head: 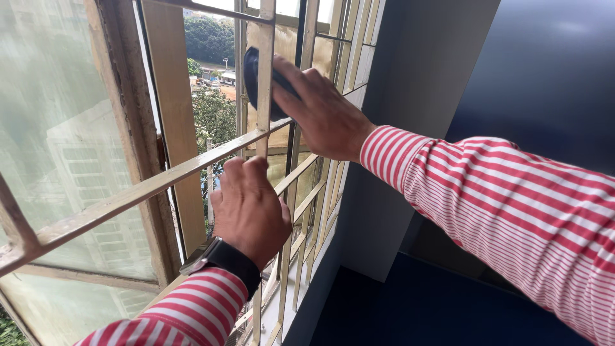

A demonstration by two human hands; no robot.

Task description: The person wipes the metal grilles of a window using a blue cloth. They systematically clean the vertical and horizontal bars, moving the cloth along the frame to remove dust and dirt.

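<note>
My right hand (323,112) presses a dark blue cloth (254,77) against an upright bar of the cream metal window grille (147,186), near the top middle. The cloth is partly hidden behind the bar and my fingers. My left hand (250,211) sits lower, its fingers curled around a vertical grille bar just under the slanting crossbar. A black wristwatch (221,258) is on my left wrist. Both sleeves are red and white striped.
A frosted glass pane (57,134) in a worn wooden frame (131,122) is at the left. Through the open gap I see trees and rooftops (214,70) outside. A dark blue wall (551,70) is on the right.
</note>
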